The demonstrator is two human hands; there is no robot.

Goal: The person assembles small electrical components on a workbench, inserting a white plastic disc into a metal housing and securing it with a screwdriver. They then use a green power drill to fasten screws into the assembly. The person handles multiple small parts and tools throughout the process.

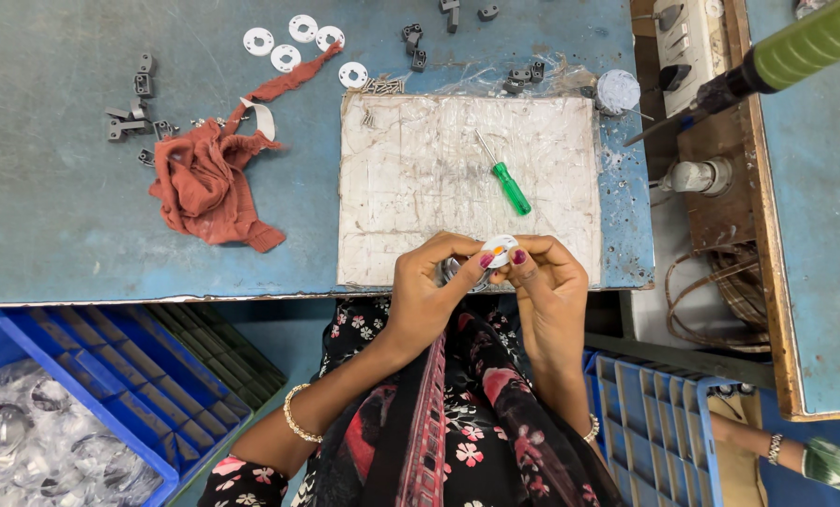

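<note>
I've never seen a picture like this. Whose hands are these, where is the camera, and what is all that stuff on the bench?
There is no machine here: a seated person wears a camera on the head, so you look down at their own hands. The left hand and right hand together pinch a small white round part. They work over a scratched white mat on a blue bench. On the mat lies a green-handled screwdriver. Further left are a rust-red cloth, white rings and small grey pieces. Blue crates stand below.
</note>
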